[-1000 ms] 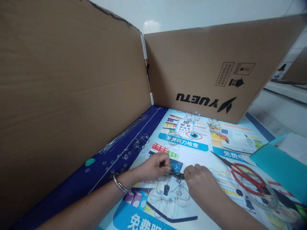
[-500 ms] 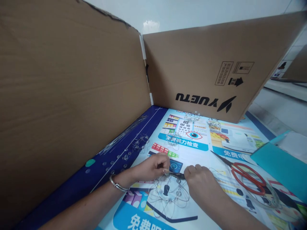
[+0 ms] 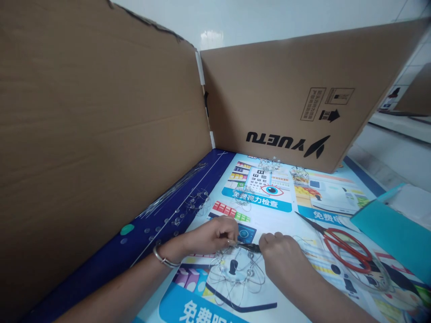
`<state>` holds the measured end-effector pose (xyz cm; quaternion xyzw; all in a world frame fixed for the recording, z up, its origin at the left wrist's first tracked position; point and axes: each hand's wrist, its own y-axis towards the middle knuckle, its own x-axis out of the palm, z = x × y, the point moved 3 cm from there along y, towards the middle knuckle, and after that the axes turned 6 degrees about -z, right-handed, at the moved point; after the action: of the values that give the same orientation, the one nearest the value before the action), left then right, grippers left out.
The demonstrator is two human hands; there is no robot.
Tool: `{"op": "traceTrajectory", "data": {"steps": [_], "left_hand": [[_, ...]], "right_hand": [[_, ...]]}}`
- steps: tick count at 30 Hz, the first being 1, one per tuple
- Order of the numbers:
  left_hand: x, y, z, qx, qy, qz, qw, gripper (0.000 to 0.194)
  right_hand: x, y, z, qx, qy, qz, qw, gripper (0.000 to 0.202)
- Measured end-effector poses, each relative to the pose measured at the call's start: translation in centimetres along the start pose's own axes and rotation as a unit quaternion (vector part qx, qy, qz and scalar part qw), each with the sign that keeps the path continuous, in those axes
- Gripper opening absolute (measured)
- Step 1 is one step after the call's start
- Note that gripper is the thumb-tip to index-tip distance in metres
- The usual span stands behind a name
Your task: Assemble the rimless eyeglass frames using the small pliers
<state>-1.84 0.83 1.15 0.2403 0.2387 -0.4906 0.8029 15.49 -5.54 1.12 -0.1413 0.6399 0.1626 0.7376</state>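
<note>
My left hand [image 3: 218, 233], with a silver bangle [image 3: 164, 259] at the wrist, pinches the edge of a wire-and-bead piece [image 3: 237, 280]. Thin wire loops and clear beads form a ring that spreads on the printed sheet below both hands. My right hand [image 3: 281, 253] is wrapped round pliers [image 3: 249, 247], whose dark jaws point left and meet the wire at my left fingertips. The pliers' handles are hidden in my palm. Exactly where the jaws grip is too small to make out.
Red-handled scissors [image 3: 348, 250] lie at the right over a clear round dish [image 3: 384, 280], beside a turquoise folder [image 3: 392, 229]. Loose beads [image 3: 178, 220] and straight wires [image 3: 171, 190] lie at the left. More beaded wire pieces [image 3: 269, 165] sit farther back. Cardboard panels [image 3: 269, 98] wall the left and back.
Almost nothing differs. The pliers' jaws have shifted very slightly at my left fingertips; both hands stay in the same place.
</note>
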Motion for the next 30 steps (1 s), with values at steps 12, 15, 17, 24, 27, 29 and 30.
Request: {"op": "traceTrajectory", "data": {"steps": [12,15,17,24,27,29,30], "left_hand": [[0.56,-0.06,0.29,-0.045,0.138,0.03,0.989,0.009],[0.54,0.05,0.26,-0.066,0.146,0.05,0.986,0.009],[0.51,0.13,0.15,-0.072,0.144,0.068,0.985,0.01],[0.78,0.41,-0.33,-0.078,0.12,0.111,0.983,0.012],[0.79,0.5,-0.21,-0.08,0.104,0.131,0.983,0.013],[0.84,0.56,-0.23,-0.089,0.089,0.135,0.983,0.014],[0.88,0.57,-0.29,-0.095,0.081,0.135,0.983,0.015]], "right_hand": [[0.39,-0.35,0.27,-0.012,-0.042,0.032,0.999,0.02],[0.43,-0.43,0.37,-0.016,-0.044,0.046,0.998,0.02],[0.39,-0.47,0.38,-0.017,-0.05,0.05,0.997,0.019],[-0.04,-0.53,0.13,-0.016,-0.064,0.055,0.996,0.02],[-0.06,-0.59,0.04,-0.016,-0.067,0.059,0.996,0.02],[-0.02,-0.6,0.02,-0.015,-0.069,0.061,0.996,0.019],[0.01,-0.59,0.03,-0.015,-0.069,0.062,0.996,0.018]]}}
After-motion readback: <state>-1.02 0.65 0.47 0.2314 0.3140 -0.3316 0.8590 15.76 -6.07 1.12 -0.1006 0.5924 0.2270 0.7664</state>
